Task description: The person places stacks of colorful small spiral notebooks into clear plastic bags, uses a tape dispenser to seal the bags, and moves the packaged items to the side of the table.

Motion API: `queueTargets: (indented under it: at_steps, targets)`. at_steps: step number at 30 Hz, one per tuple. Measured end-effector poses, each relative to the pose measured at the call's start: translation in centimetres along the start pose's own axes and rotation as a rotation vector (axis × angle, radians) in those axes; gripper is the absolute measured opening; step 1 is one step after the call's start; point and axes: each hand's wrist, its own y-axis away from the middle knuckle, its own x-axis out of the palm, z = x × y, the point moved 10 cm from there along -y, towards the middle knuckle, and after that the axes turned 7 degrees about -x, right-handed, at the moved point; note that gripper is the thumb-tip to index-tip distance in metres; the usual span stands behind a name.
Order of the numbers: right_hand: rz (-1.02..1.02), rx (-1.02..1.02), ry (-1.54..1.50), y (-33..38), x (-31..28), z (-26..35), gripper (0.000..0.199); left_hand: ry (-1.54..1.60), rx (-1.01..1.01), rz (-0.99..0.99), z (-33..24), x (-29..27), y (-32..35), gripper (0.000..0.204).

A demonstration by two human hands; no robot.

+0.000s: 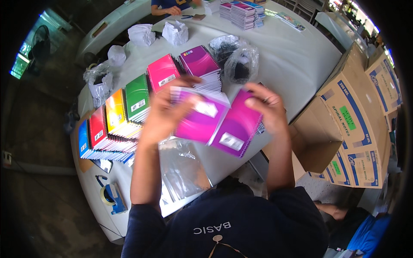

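Observation:
In front of me, above the table, my left hand (167, 112) is closed on a magenta-purple spiral notebook (195, 128) with a white label. My right hand (270, 107) grips a second purple notebook (242, 122) by its upper edge, thumb on the cover. The two notebooks are tilted apart, their near edges meeting or overlapping in the middle. Behind my hands runs a row of notebook stacks: blue (83, 138), red (98, 127), yellow (115, 111), green (137, 95), pink (162, 69) and purple (199, 60). Clear plastic bags (187, 165) lie below my left hand.
A blue tape dispenser (115, 198) sits at the table's near left. Crumpled plastic (241, 64) and white paper wads (175, 32) lie behind the stacks. An open carton (318, 133) and stacked boxes (365, 165) stand right. Across the table are a person's hand (174, 10) and more notebooks (243, 16).

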Motion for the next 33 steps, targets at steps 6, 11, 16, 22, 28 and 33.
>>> queueTargets:
  at_steps: [6, 11, 16, 22, 28, 33]
  targets:
    - [0.063, 0.181, -0.109, 2.3, 3.7, -5.0, 0.034, -0.179, -0.431, 0.251, 8.5, 4.8, 2.6, 0.032]
    - [-0.091, 0.336, -0.895, 4.8, 5.9, -10.1, 0.049, 0.044, -0.62, -0.045, 12.4, 3.0, 1.6, 0.034]
    - [0.057, 0.454, -0.614, 7.0, 7.5, -12.3, 0.04, -0.58, -0.12, -0.366, 9.3, -1.2, -0.1, 0.05]
    - [0.131, 0.532, -0.756, 6.7, 7.1, -13.3, 0.037, -1.409, 0.169, -0.281, 6.4, -3.5, -2.0, 0.049]
    - [0.102, 0.604, -0.944, 6.0, 8.4, -12.7, 0.041, -1.081, 0.359, 0.19, 4.7, 7.6, 7.5, 0.049]
    - [0.16, 0.638, -0.786, 6.8, 8.5, -15.1, 0.041, -1.47, 0.3, -0.488, 2.3, -6.1, 4.2, 0.054]
